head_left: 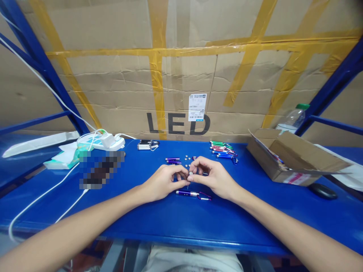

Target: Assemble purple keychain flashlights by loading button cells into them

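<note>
Above the blue table my two hands meet at the fingertips. My right hand (213,176) pinches a small round silver button cell (191,173) between thumb and forefinger. The fingers of my left hand (163,183) are drawn together beside it; whatever they hold is hidden. Just below the hands lies a purple penlight (184,193) with a silver end and a purple carabiner (204,196). Several loose button cells (186,156) lie behind the hands. Beyond my left hand are purple penlight bodies (172,160), and another purple clip is partly covered by my right hand.
Green, red and blue penlights (222,148) lie at the back right, black and silver ones (146,145) at the back left. An open cardboard box (295,158) and a black mouse (323,190) are at right. A power strip (104,142) and white cables (53,192) occupy the left.
</note>
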Tool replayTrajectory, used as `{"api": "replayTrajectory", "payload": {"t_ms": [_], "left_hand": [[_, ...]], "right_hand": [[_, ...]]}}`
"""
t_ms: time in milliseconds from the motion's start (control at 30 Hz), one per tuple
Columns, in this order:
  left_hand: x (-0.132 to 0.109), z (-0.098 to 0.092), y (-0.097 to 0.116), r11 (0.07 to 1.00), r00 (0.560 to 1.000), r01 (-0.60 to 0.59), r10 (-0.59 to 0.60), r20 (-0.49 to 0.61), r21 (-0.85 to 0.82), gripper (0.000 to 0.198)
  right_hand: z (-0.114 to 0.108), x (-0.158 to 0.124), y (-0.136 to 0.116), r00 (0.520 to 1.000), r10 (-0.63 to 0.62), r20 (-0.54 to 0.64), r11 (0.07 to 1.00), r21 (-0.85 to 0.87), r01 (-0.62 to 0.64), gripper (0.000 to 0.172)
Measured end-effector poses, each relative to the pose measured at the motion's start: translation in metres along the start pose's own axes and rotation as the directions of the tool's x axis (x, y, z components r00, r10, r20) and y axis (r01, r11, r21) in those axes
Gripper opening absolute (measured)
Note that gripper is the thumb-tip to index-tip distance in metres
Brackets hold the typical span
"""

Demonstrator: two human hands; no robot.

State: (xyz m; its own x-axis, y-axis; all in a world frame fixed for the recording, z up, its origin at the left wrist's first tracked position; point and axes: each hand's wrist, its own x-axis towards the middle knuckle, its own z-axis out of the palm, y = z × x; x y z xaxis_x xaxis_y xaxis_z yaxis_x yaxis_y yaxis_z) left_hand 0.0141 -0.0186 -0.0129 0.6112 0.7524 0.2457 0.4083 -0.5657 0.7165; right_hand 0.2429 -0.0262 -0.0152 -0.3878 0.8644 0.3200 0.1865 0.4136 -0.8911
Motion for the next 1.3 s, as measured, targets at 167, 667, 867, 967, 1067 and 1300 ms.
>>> {"api": "replayTrajectory", "payload": {"t_ms": [167,667,867,967,1067,1300], "left_hand": [[0.000,0.000,0.000,1.000,1.000,0.001,-0.001,0.003,-0.007,0.016],[0.001,-0.001,0.002,1.000,1.000,0.002,-0.002,0.012,-0.003,0.013],[0.002,-0.004,-0.001,0.998,0.998,-0.050,0.052,-0.025,0.045,0.013],[0.000,-0.007,-0.005,0.977,0.983,-0.140,0.157,-0.095,0.163,0.014],[-0.003,-0.009,-0.007,0.942,0.961,-0.210,0.248,-0.119,0.261,0.014],[-0.001,-0.008,-0.009,0.943,0.963,-0.171,0.221,-0.152,0.287,0.014]], "right_hand": [[0.000,0.000,-0.001,1.000,0.003,0.001,1.000,-0.002,-0.003,0.032],[0.000,0.000,0.001,1.000,-0.004,0.007,1.000,0.000,0.004,0.028],[-0.004,0.001,0.002,0.999,-0.031,0.016,0.999,-0.032,0.031,0.028],[-0.010,0.002,0.006,0.994,-0.093,-0.052,0.986,-0.143,0.085,0.020],[-0.015,0.001,0.010,0.982,-0.184,-0.045,0.907,-0.392,0.152,0.014],[-0.014,-0.004,0.013,0.984,-0.076,0.164,0.632,-0.755,0.175,0.030]]}}
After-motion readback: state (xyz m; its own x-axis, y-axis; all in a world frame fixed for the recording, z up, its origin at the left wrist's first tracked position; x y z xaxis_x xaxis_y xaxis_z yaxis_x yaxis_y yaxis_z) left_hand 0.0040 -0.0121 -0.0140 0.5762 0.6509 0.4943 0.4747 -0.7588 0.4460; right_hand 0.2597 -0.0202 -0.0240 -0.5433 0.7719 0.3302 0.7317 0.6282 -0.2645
